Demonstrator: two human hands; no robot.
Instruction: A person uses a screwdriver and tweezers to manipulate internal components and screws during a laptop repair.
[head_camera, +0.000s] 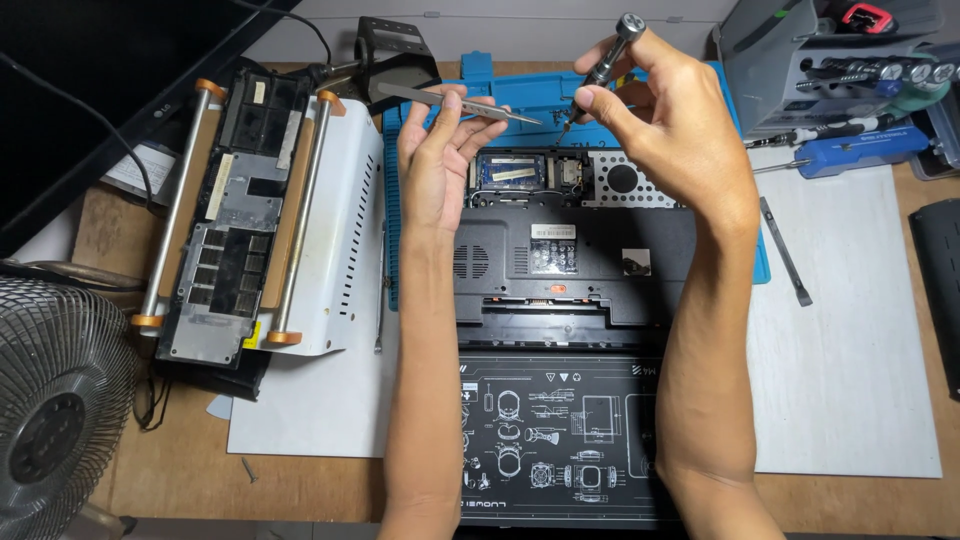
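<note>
landmark: the black laptop base (575, 262), lying underside up on the desk (180, 470), with an open compartment (530, 175) at its far edge.

right hand (665, 130): held above the far right part of the laptop base. fingers pinch a slim metal screwdriver (603, 65) with a knurled grey handle and round cap. its long axis is tilted, cap up and to the right, tip down and to the left, pointing toward the right end of the open compartment. the tip looks raised just over it; contact cannot be told.

left hand (437, 160): above the far left corner of the laptop base. thumb and forefingers pinch silver tweezers (465, 103), flat brushed steel, long axis nearly level, points aimed right toward the screwdriver tip. the two tool tips are near each other, not touching. the right hand's tool is the nearer one to the compartment.

around the landmark:
- under and beyond it, a blue ribbed rubber mat (520, 90).
- near side, a black printed work mat (560, 440) with white diagrams.
- left, a removed black cover panel (235, 215) resting across metal rods with orange ends.
- right, a white sheet (850, 380) carrying a thin grey pry tool (785, 252); farther right and beyond, a grey rack of drivers (850, 70).
- far left, near corner: a fan grille (55, 410).
</note>
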